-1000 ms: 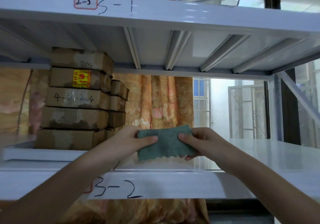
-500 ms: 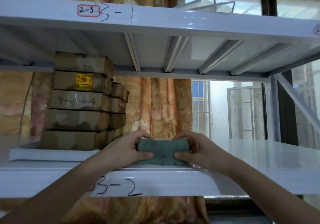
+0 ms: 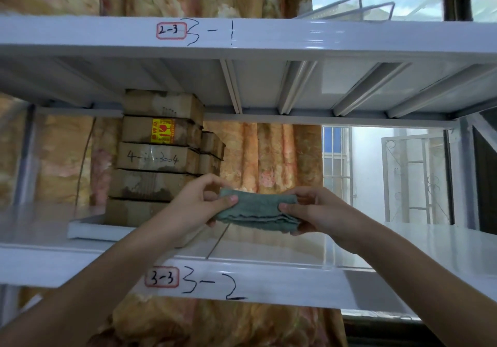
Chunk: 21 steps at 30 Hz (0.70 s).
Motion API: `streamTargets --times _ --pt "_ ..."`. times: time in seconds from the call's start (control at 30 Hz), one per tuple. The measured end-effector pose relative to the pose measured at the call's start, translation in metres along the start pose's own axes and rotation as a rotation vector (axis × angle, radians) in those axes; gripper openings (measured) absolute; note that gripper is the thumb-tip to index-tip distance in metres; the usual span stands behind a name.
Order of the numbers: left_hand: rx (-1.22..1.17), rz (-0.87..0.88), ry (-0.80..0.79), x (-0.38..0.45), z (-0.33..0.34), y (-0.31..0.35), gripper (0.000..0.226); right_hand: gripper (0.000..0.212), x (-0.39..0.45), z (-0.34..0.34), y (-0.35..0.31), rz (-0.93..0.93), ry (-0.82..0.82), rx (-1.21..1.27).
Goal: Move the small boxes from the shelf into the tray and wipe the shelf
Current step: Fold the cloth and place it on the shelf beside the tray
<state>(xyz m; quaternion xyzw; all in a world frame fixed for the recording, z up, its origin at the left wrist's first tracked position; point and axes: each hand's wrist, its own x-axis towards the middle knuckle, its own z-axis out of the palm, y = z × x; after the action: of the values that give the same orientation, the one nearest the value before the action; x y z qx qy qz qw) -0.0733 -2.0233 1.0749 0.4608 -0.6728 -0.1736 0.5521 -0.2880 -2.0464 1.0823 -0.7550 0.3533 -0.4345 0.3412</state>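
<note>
A folded teal cloth point(image 3: 258, 211), soft and napped like microfibre with several layered edges showing along its lower side, is held above the shelf point(image 3: 269, 250) between both hands. The left hand point(image 3: 199, 207) pinches its left end, thumb on top and fingers curled beneath; the right hand point(image 3: 312, 212) pinches the right end the same way. The cloth hangs in the air over the middle of the shelf, near its front edge, not touching the surface.

The shelf is smooth, glossy white-painted metal that mirrors the light, with a seam running front to back under the cloth. Its front lip carries a red-bordered label point(image 3: 162, 277) reading "3-3" and handwritten "3-2" in black marker. Toward the left end sits a shallow white tray point(image 3: 88, 229), and in it stands a stack of small boxes point(image 3: 158, 158): flat, rectangular, brown cardboard, scuffed and torn in patches, one with a yellow sticker, one with handwritten digits. A shorter stack stands just behind to the right.

Above, a second white shelf point(image 3: 295, 34) shows ribbed stiffeners on its underside. Behind the rack hangs an orange floral curtain point(image 3: 269, 158), and to the right a window point(image 3: 403, 174) with metal grilles lets in daylight.
</note>
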Motion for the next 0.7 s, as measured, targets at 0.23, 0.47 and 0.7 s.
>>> streamTargets --times 0.23,0.47,0.7 --pt "0.14 -0.099 0.169 -0.014 -0.066 0.002 0.025 0.017 0.023 0.054 -0.032 0.016 -0.029 0.049" --pt "0.196 -0.189 0.177 -0.017 -0.137 -0.02 0.031 0.029 0.051 0.125 -0.057 0.112 0.076 0.091" --pt "0.162 -0.157 0.102 0.005 -0.187 -0.067 0.032 0.027 0.069 0.185 -0.07 0.179 0.245 -0.042"
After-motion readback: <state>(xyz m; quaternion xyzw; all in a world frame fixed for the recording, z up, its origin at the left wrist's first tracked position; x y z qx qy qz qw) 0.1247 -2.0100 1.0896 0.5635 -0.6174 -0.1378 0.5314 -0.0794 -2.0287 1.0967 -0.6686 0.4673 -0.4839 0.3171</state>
